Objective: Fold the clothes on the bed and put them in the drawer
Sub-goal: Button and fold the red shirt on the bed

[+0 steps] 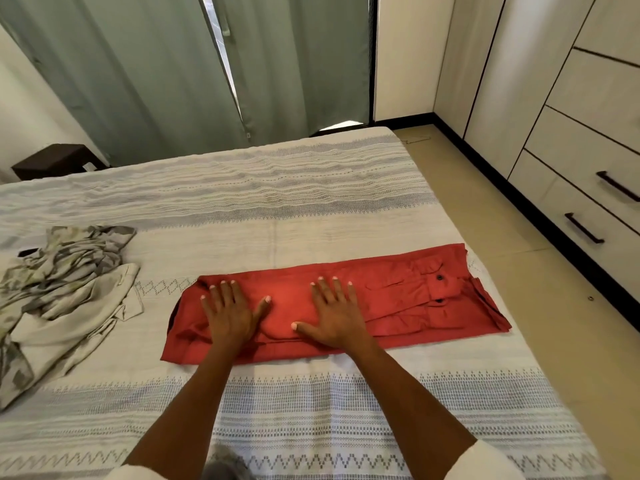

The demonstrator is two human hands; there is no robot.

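Note:
A red buttoned garment lies folded into a long strip across the bed, its buttoned end toward the right edge. My left hand lies flat on the strip's left part with fingers spread. My right hand presses flat on the middle, fingers straight, thumb out to the left. A crumpled grey and beige patterned pile of clothes sits on the bed's left side, unfolded. The closed drawers with dark bar handles stand at the right, across a strip of floor.
Green curtains hang behind the bed. A dark nightstand stands at the far left corner. Tan floor runs between the bed's right edge and the pale wardrobe wall.

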